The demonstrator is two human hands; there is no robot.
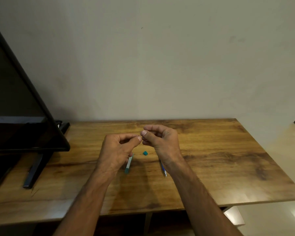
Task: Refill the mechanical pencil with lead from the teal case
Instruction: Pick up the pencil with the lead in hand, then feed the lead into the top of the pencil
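Two hands, left hand and right hand, pinch fingertips together above the slim teal lead case; any lead between them is too fine to see. Its small teal cap lies just beside, off. The blue mechanical pencil lies near, seemingly unfilled

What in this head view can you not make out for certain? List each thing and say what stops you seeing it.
- Lead: too thin to see between the left hand and right hand, whose fingertips meet.
- Pencil: upper part hidden under the right wrist.
- Teal case: top end hidden behind the left hand; contents too small to tell.
- Screen: cut off by the left edge.
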